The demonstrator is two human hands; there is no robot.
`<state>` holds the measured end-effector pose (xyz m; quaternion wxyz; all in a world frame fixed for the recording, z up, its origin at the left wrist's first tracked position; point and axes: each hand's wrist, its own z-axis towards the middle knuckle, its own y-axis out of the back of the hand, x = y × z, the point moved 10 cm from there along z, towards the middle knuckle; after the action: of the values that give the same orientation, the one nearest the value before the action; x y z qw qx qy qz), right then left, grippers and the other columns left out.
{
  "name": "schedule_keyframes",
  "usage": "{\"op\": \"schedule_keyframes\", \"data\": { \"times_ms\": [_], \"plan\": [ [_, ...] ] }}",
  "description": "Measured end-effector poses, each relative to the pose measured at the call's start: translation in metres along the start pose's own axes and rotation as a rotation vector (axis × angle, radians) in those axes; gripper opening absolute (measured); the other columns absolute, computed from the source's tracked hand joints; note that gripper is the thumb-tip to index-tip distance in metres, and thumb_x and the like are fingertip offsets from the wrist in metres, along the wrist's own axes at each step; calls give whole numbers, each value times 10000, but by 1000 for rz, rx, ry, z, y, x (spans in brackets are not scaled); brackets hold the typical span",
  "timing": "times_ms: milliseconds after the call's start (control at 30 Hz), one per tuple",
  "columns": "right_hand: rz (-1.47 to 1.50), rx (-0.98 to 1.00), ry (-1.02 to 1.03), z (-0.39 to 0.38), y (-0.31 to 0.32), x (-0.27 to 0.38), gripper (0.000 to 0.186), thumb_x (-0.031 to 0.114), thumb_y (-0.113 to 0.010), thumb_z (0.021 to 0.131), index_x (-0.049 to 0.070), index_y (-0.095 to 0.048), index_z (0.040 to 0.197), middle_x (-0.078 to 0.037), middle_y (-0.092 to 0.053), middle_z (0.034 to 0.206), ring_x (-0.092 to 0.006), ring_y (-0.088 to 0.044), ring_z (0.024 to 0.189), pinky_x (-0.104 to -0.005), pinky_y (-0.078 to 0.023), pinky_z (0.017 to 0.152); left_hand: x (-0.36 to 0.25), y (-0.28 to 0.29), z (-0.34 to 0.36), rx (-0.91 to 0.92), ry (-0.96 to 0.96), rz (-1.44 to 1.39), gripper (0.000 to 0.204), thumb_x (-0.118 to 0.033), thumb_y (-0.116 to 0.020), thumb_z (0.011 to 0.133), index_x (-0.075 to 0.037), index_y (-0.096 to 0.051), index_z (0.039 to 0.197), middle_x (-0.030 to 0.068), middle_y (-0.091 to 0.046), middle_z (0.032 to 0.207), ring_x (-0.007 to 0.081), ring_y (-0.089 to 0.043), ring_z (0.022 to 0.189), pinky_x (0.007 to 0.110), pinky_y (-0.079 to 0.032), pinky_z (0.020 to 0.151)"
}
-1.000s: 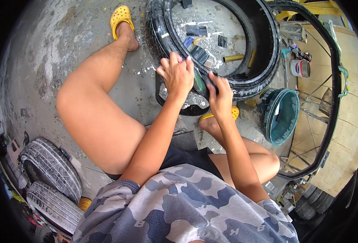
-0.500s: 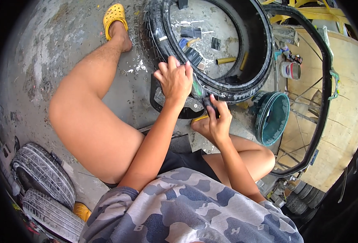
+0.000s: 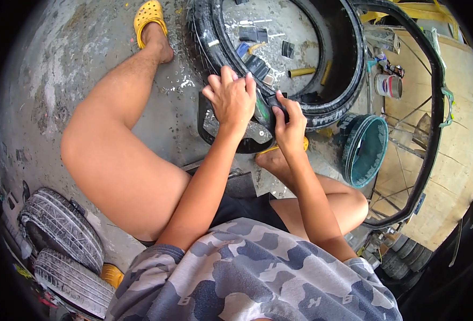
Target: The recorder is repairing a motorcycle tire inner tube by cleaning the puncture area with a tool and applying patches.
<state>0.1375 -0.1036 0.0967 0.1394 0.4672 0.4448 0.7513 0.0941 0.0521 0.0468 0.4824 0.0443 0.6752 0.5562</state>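
Note:
A black tire (image 3: pixel 344 59) lies on its side on the floor in front of me, its inner wall and tread smeared with pale dust. My left hand (image 3: pixel 232 102) is bent over the tire's near-left edge, with curled fingers gripping it. Just right of that hand, a green mark (image 3: pixel 261 110) shows on the tire's sidewall. My right hand (image 3: pixel 291 127) pinches a small dark piece between thumb and fingers, pressed to the tire's near edge. Its kind I cannot make out, as the fingers cover much of it.
Inside the tire's ring lie black rubber patches (image 3: pixel 256 65) and a yellow tube (image 3: pixel 301 71). A teal bucket (image 3: pixel 372 152) stands to the right, with a small white pail (image 3: pixel 389 86) beyond it. A black frame (image 3: pixel 438 107) leans near plywood. More tires (image 3: pixel 73 281) rest at the lower left.
My right hand has slid up and away from me along the tire's edge with the dark piece. The left hand keeps its hold. The whole view has shifted slightly.

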Motion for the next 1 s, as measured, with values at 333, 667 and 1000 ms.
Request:
{"op": "schedule_keyframes", "data": {
  "times_ms": [333, 667, 1000],
  "plan": [
    [6, 13, 36, -12, -2, 3, 367, -101, -627, 803, -32, -630, 1163, -161, -605, 853, -329, -563, 797, -401, -459, 768, 8, -4, -4, 47, 39, 13, 340, -348, -606, 890, -64, -728, 748, 41, -534, 997, 274, -459, 979, 446, -333, 833],
    [26, -19, 21, -23, 4, 12, 359, -44, -605, 835, 7, -630, 1189, -160, -581, 880, -334, -535, 820, -397, -444, 762, 4, 1, -1, -14, 0, 7, 353, -342, -587, 883, -66, -716, 706, 47, -561, 1000, 286, -473, 982, 454, -350, 817],
    [172, 29, -283, -12, 20, -12, 317, -28, -632, 844, 6, -639, 1160, -219, -673, 1043, -364, -660, 930, -382, -507, 825, 4, -2, -4, 13, -7, -5, 325, -341, -598, 908, -79, -743, 781, 50, -535, 1017, 289, -455, 995, 449, -333, 842]
  ]
}}
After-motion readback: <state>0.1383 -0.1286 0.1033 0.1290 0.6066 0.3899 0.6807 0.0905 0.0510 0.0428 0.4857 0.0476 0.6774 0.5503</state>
